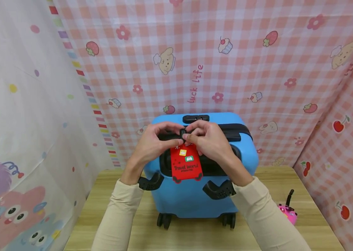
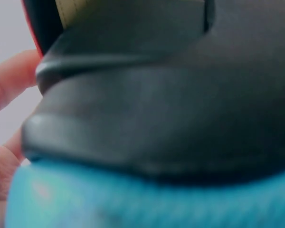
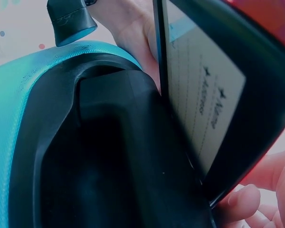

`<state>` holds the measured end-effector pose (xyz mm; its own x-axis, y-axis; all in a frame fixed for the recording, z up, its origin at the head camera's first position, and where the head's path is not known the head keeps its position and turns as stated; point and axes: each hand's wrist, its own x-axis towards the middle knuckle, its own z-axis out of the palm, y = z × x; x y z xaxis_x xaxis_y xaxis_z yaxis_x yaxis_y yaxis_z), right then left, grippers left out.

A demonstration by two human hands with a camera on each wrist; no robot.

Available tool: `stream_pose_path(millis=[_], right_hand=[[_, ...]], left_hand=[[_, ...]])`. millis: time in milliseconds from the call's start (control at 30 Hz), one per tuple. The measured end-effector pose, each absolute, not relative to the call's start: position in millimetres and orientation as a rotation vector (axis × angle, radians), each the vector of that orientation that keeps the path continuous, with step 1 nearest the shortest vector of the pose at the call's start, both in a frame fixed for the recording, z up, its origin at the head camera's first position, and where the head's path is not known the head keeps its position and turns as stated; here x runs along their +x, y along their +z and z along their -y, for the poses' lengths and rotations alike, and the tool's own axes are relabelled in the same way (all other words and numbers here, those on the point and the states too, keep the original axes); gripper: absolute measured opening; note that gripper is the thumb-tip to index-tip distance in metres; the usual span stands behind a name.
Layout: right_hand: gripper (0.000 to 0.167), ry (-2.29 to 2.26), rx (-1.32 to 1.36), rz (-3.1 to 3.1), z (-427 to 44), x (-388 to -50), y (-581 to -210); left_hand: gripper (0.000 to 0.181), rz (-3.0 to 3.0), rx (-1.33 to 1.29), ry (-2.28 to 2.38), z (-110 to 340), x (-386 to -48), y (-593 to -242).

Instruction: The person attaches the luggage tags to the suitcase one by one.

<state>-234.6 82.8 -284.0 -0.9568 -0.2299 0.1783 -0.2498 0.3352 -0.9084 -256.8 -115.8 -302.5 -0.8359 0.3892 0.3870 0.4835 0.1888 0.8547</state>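
A red luggage tag [image 1: 185, 166] printed "Travel World" hangs in front of a blue suitcase [image 1: 192, 198], by its black handle [image 1: 231, 134]. My left hand [image 1: 151, 143] pinches the tag's black strap [image 1: 182, 134] between thumb and index finger. From the other side, my right hand [image 1: 211, 141] pinches the same strap with thumb and fingers. In the right wrist view, the back of the luggage tag [image 3: 204, 104] shows a paper card with "Name" and "Address" lines. The suitcase's black trim [image 2: 156, 114] fills most of the left wrist view.
The suitcase stands upright on wheels [image 1: 164, 220] on a wood-grain surface [image 1: 182, 237]. To the right lies a pink item with a black strap [image 1: 288, 213], partly behind my right sleeve. A checked curtain [image 1: 176, 62] hangs behind, with more cloth at both sides.
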Motion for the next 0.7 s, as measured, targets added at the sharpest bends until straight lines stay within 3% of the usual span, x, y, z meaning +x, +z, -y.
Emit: stream_pose_path(millis=[700], right_hand=[[0.022,1.751,0.448,2.560,-82.0,-233.7,-284.1]], left_hand=[[0.030,2.365,-0.888,-1.706,117.0,-256.8,-303.8]])
